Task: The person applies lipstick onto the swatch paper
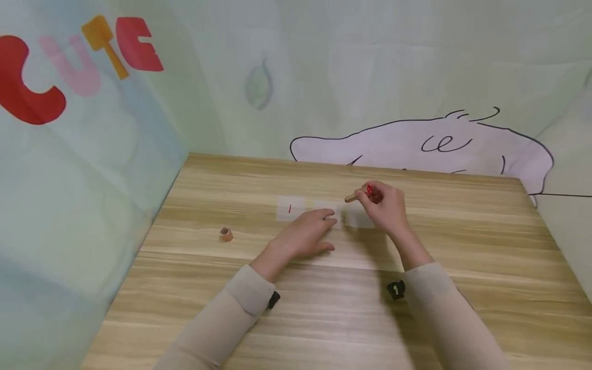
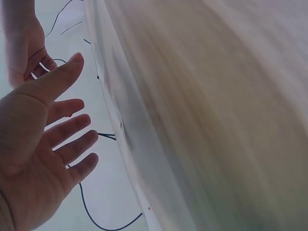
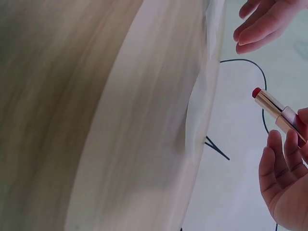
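My right hand [image 1: 387,206] pinches a gold lipstick [image 1: 353,197] above the right-hand white paper piece [image 1: 361,217]. In the right wrist view, the red tip of the lipstick [image 3: 274,107] sticks out of its gold tube, away from the fingers. My left hand [image 1: 302,234] reaches over the middle paper piece [image 1: 327,204] with fingers extended, holding nothing and partly covering it. The left wrist view shows the same hand [image 2: 29,154] with its fingers spread. Left of it lies another paper piece [image 1: 283,209] bearing a short red stroke. Farther left sits a small copper-coloured cap [image 1: 226,235].
The wood-grain table [image 1: 296,329] meets a pale fabric backdrop [image 1: 370,67] along its back and left edges. A line-drawn cartoon figure [image 1: 398,144] and coloured letters [image 1: 134,43] are on the backdrop. Dark wrist devices [image 1: 396,289] show by the sleeves.
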A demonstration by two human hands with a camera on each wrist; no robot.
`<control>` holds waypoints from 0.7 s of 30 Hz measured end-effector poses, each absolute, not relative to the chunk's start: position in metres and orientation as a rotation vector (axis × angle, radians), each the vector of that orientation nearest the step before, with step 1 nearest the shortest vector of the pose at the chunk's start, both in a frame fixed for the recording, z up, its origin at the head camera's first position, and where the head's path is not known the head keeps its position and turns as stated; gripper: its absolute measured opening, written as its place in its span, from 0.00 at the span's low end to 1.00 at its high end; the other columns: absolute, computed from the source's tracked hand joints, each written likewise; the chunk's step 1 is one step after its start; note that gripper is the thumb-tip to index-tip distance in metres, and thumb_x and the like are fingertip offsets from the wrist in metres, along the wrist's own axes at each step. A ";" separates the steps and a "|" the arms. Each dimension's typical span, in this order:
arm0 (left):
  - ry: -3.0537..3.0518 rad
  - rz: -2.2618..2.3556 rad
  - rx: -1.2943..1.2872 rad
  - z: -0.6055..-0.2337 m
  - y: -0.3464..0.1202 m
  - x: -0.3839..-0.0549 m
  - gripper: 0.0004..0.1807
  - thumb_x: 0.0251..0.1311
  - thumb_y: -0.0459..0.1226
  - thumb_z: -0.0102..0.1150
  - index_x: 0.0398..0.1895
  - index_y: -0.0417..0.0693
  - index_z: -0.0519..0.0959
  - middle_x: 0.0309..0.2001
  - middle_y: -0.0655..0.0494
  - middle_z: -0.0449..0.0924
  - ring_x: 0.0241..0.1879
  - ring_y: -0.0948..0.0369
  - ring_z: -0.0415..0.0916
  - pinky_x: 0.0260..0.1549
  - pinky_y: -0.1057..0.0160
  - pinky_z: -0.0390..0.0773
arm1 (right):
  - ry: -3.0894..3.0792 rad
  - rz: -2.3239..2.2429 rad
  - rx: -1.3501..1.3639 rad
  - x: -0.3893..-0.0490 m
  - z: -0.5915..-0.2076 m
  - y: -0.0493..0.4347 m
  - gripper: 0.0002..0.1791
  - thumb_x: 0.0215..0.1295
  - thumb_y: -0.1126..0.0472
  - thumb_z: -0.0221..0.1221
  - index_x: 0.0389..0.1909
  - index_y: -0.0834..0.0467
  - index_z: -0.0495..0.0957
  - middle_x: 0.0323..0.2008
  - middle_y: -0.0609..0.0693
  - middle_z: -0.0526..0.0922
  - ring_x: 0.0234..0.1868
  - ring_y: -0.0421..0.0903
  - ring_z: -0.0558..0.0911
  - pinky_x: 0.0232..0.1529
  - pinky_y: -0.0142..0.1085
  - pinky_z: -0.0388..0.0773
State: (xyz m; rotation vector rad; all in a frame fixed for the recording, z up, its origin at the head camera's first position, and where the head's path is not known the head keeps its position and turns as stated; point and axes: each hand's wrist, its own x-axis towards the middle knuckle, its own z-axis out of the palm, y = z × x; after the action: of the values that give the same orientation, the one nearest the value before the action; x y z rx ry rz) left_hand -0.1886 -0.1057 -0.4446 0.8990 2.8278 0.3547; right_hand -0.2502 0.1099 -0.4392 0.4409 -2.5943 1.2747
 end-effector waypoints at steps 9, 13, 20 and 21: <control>2.802 0.350 0.935 -0.448 -0.090 -0.193 0.35 0.62 0.51 0.69 0.67 0.40 0.75 0.72 0.44 0.67 0.72 0.50 0.64 0.72 0.56 0.61 | -2.599 1.252 0.405 -0.250 -0.441 0.123 0.08 0.66 0.58 0.66 0.32 0.59 0.83 0.23 0.51 0.81 0.24 0.45 0.76 0.24 0.30 0.70; 2.796 0.323 0.940 -0.450 -0.083 -0.195 0.35 0.62 0.51 0.69 0.67 0.40 0.75 0.72 0.44 0.66 0.72 0.50 0.64 0.72 0.56 0.61 | -2.597 1.246 0.412 -0.251 -0.442 0.128 0.08 0.66 0.59 0.67 0.31 0.59 0.83 0.23 0.51 0.81 0.24 0.45 0.77 0.24 0.30 0.71; 2.767 0.267 0.939 -0.453 -0.070 -0.200 0.36 0.63 0.52 0.68 0.67 0.39 0.74 0.74 0.44 0.64 0.73 0.50 0.62 0.72 0.55 0.60 | -2.594 1.230 0.399 -0.251 -0.444 0.138 0.09 0.66 0.58 0.67 0.30 0.59 0.83 0.22 0.51 0.80 0.24 0.45 0.77 0.24 0.30 0.71; 2.761 0.260 0.935 -0.453 -0.069 -0.200 0.36 0.63 0.52 0.68 0.67 0.39 0.74 0.74 0.44 0.63 0.73 0.51 0.62 0.73 0.55 0.60 | -2.594 1.230 0.396 -0.251 -0.444 0.139 0.09 0.66 0.58 0.67 0.30 0.59 0.83 0.22 0.50 0.80 0.24 0.45 0.77 0.25 0.30 0.71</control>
State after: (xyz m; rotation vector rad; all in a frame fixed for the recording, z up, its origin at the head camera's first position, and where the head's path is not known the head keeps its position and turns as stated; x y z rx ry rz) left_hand -0.2003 -0.0687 -0.4533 0.9352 2.7613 0.2597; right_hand -0.2514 0.1389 -0.4443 0.3956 -2.5941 1.2298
